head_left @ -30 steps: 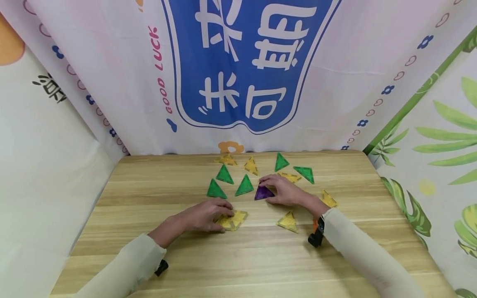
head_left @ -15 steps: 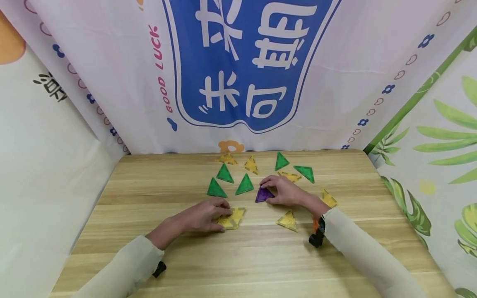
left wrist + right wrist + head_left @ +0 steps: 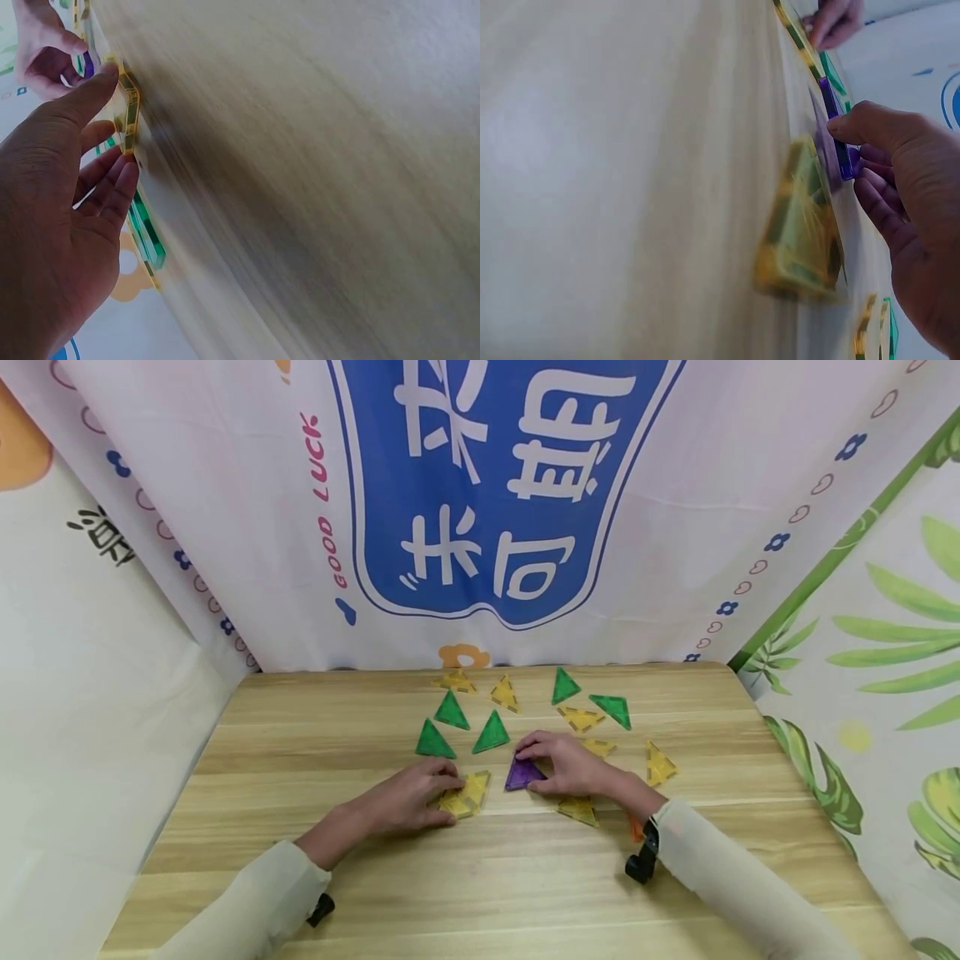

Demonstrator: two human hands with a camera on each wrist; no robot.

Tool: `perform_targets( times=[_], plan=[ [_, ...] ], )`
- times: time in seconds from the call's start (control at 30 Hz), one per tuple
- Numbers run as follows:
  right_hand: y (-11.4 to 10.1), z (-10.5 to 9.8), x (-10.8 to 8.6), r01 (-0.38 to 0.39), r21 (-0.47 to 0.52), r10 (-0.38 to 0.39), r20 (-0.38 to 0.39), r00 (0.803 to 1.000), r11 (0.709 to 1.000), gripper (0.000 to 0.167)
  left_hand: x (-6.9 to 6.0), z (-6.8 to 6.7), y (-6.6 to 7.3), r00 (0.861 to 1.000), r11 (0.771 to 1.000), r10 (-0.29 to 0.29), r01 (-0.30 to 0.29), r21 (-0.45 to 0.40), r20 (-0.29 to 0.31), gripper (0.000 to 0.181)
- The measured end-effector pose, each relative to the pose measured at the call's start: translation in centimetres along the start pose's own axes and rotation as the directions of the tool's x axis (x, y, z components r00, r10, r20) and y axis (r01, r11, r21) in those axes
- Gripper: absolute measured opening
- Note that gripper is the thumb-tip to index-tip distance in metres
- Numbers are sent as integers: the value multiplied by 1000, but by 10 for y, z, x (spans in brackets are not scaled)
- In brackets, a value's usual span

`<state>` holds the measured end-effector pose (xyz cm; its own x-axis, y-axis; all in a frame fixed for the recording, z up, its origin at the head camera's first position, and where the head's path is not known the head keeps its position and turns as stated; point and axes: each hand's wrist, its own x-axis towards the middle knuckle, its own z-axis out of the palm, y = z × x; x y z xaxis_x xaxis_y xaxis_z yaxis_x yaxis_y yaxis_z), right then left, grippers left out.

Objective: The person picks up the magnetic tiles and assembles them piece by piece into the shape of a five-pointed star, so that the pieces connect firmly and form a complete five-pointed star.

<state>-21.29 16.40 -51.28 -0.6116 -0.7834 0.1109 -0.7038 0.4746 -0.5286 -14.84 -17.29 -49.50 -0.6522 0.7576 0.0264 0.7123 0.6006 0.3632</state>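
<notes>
My left hand [image 3: 411, 795] holds a joined piece of yellow translucent magnetic tiles [image 3: 472, 793] on the table, thumb on the near edge and fingers on the far side. In the left wrist view the thumb and fingertips pinch the yellow edge [image 3: 130, 112]. To the right, my right hand [image 3: 573, 766] pinches a purple triangular magnetic tile [image 3: 522, 774] between thumb and fingers. In the right wrist view the purple tile [image 3: 838, 135] appears lifted slightly off the table. A small gap separates the purple tile from the yellow piece.
Several green triangle tiles [image 3: 491, 732] and yellow triangle tiles [image 3: 506, 693] lie toward the back of the wooden table [image 3: 465, 893]. One yellow triangle [image 3: 577, 811] lies just below the right hand. An orange tile [image 3: 636, 829] shows partly by the right wrist. Printed cloth [image 3: 262, 527] hangs behind.
My right hand has brought the purple tile nearer the front and slightly left, uncovering yellow tiles behind it. The yellow piece in my left hand has turned a little.
</notes>
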Motion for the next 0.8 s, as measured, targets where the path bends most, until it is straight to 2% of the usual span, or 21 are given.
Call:
perform_targets(
  times=[0.3, 0.6, 0.8],
  plan=[
    [-19, 10, 5, 15, -12, -14, 38, 999, 1000, 46, 2, 3, 2, 998, 999, 23, -21, 33, -61, 56],
    [-27, 17, 12, 77, 15, -77, 35, 996, 997, 44, 3, 3, 0, 999, 1000, 13, -12, 24, -45, 57],
    [-27, 21, 14, 76, 20, -77, 34, 996, 997, 41, 4, 2, 0, 999, 999, 17, -16, 28, -36, 53]
  ],
)
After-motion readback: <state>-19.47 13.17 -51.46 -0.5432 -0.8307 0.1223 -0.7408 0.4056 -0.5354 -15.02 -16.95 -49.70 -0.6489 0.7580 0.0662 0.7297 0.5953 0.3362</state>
